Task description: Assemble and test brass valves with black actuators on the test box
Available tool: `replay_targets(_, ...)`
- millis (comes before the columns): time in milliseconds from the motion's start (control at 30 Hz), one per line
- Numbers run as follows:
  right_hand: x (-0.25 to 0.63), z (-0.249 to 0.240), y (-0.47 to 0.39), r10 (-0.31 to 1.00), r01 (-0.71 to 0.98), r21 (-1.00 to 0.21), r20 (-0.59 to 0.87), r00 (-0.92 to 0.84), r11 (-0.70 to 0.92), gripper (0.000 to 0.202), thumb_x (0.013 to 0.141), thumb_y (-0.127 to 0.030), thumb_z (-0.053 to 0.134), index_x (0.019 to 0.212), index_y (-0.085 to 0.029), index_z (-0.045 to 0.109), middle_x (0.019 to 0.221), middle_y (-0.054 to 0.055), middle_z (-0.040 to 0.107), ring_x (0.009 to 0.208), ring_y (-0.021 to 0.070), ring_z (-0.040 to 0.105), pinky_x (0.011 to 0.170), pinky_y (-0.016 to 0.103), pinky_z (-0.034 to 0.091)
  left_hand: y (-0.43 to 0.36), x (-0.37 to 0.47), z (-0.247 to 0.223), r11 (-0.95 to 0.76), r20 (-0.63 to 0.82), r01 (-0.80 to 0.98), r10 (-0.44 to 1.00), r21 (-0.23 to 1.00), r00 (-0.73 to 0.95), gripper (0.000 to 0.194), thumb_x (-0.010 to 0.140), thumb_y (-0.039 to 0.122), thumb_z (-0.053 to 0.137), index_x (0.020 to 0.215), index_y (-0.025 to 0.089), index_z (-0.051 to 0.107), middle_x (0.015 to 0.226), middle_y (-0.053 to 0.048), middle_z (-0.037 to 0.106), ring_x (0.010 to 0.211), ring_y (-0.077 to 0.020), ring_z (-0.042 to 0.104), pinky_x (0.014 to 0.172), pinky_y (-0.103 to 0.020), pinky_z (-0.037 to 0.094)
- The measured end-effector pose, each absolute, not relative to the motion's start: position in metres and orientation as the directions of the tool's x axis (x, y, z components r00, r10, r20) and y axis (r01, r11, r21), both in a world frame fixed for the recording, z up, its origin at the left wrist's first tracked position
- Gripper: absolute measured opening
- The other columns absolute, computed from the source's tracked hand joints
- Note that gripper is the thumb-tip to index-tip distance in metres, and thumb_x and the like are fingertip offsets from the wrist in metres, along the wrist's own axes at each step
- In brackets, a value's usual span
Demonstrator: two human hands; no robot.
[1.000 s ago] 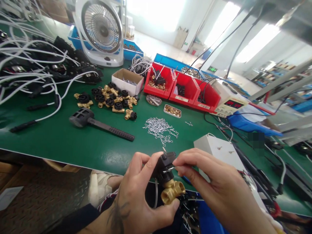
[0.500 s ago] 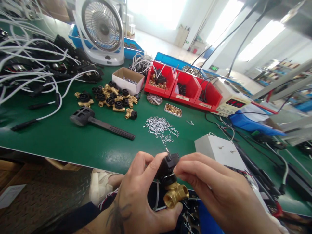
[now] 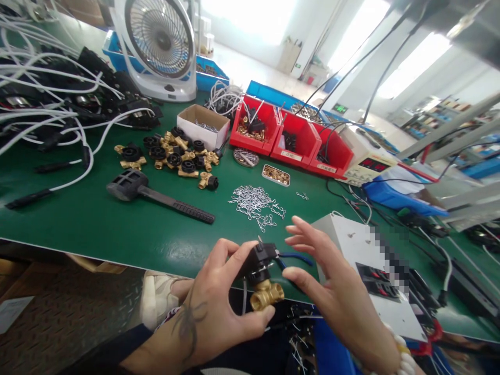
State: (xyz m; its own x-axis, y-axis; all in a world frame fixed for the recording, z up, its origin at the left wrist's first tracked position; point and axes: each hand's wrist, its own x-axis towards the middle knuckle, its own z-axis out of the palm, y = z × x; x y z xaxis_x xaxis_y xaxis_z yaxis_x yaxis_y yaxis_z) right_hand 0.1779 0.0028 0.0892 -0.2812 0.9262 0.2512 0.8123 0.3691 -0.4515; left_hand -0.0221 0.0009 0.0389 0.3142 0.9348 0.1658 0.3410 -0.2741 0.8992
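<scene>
My left hand [image 3: 219, 307] grips a brass valve [image 3: 267, 297] with a black actuator housing [image 3: 262, 256] on top, thumb under the brass body and fingers on the housing. A thin metal pin stands up from the housing. Just to the right, my right hand [image 3: 328, 281] is open, its fingers spread and apart from the valve. Dark blue wires [image 3: 297, 256] run from the housing toward that hand; I cannot tell whether they touch it. A pile of metal spring clips [image 3: 253, 203] lies on the green table [image 3: 167, 242] beyond both hands.
A black mallet [image 3: 160, 198] and several brass valve bodies [image 3: 183, 156] lie at left. Red bins [image 3: 295, 143], a white carton [image 3: 203, 126] and a fan [image 3: 160, 47] stand behind. A grey switch box [image 3: 351, 250] sits at right. White cables [image 3: 47, 112] crowd the far left.
My right hand has come away from the actuator housing and spread its fingers, baring blue wires. My left hand has shifted slightly left with the valve still in it.
</scene>
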Motion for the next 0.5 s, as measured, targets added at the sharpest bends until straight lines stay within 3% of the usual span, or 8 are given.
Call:
replay_targets(67, 0.195, 0.075, 0.002, 0.960, 0.922, -0.271, 0.117, -0.253, 0.276, 0.065, 0.090, -0.036, 0.062, 0.148, -0.016, 0.038, 0.142, 0.022, 0.052, 0.125, 0.0321, 0.057, 0.099, 0.050, 0.053, 0.005, -0.023, 0.036, -0.244, 0.146, 0.337, 0.945, 0.909, 0.292, 0.070, 0.069, 0.023, 0.071, 0.133, 0.031, 0.046, 0.109, -0.001, 0.049, 0.097, -0.0200, 0.058, 0.088, -0.036, 0.054)
replay_targets(133, 0.208, 0.062, 0.001, 0.960, 0.963, -0.075, -0.095, -0.264, 0.258, 0.077, 0.079, -0.035, 0.075, 0.144, -0.008, 0.045, 0.143, 0.030, 0.048, 0.129, 0.0419, 0.052, 0.099, 0.057, 0.051, 0.009, -0.023, 0.033, -0.231, 0.136, 0.328, 0.948, 0.916, 0.289, 0.067, 0.070, 0.024, 0.071, 0.133, 0.030, 0.048, 0.108, -0.002, 0.050, 0.097, -0.0205, 0.058, 0.090, -0.037, 0.053)
replay_targets(200, 0.213, 0.055, -0.001, 0.931, 0.957, 0.045, -0.251, -0.267, 0.286, 0.089, 0.066, -0.029, 0.086, 0.143, -0.006, 0.047, 0.140, 0.032, 0.051, 0.125, 0.0447, 0.055, 0.098, 0.056, 0.052, 0.011, -0.022, 0.030, -0.232, 0.136, 0.314, 0.945, 0.921, 0.299, 0.066, 0.071, 0.024, 0.070, 0.133, 0.029, 0.048, 0.109, -0.002, 0.050, 0.098, -0.0208, 0.058, 0.091, -0.038, 0.052)
replay_targets(267, 0.211, 0.054, -0.002, 0.916, 0.948, 0.100, -0.305, -0.261, 0.303, 0.092, 0.061, -0.024, 0.088, 0.143, -0.010, 0.049, 0.132, 0.028, 0.059, 0.116, 0.0429, 0.061, 0.094, 0.054, 0.055, 0.012, -0.021, 0.027, -0.238, 0.145, 0.299, 0.942, 0.924, 0.302, 0.067, 0.072, 0.025, 0.070, 0.134, 0.029, 0.047, 0.110, -0.002, 0.049, 0.099, -0.0207, 0.057, 0.092, -0.038, 0.051)
replay_targets(333, 0.207, 0.058, -0.004, 0.913, 0.952, 0.085, -0.318, -0.255, 0.295, 0.082, 0.065, -0.021, 0.083, 0.140, -0.009, 0.053, 0.118, 0.024, 0.065, 0.105, 0.0396, 0.066, 0.089, 0.054, 0.057, 0.012, -0.020, 0.024, -0.246, 0.156, 0.288, 0.940, 0.925, 0.303, 0.068, 0.072, 0.024, 0.070, 0.135, 0.028, 0.046, 0.110, -0.002, 0.048, 0.099, -0.0204, 0.057, 0.092, -0.038, 0.051)
replay_targets(433, 0.205, 0.069, -0.006, 0.906, 0.970, -0.090, -0.347, -0.242, 0.224, 0.055, 0.069, -0.010, 0.066, 0.123, -0.003, 0.060, 0.104, 0.020, 0.069, 0.096, 0.0332, 0.068, 0.085, 0.047, 0.058, 0.011, -0.019, 0.021, -0.256, 0.167, 0.276, 0.936, 0.926, 0.310, 0.069, 0.071, 0.023, 0.070, 0.136, 0.030, 0.045, 0.109, -0.001, 0.047, 0.098, -0.0199, 0.056, 0.091, -0.038, 0.051)
replay_targets(500, 0.210, 0.083, -0.007, 0.942, 0.968, -0.207, -0.274, -0.195, 0.140, 0.042, 0.072, -0.010, 0.057, 0.113, -0.007, 0.061, 0.097, 0.016, 0.070, 0.088, 0.0285, 0.069, 0.078, 0.043, 0.059, 0.011, -0.020, 0.020, -0.260, 0.170, 0.268, 0.933, 0.928, 0.317, 0.070, 0.072, 0.024, 0.071, 0.136, 0.031, 0.044, 0.109, -0.001, 0.046, 0.098, -0.0197, 0.056, 0.091, -0.037, 0.051)
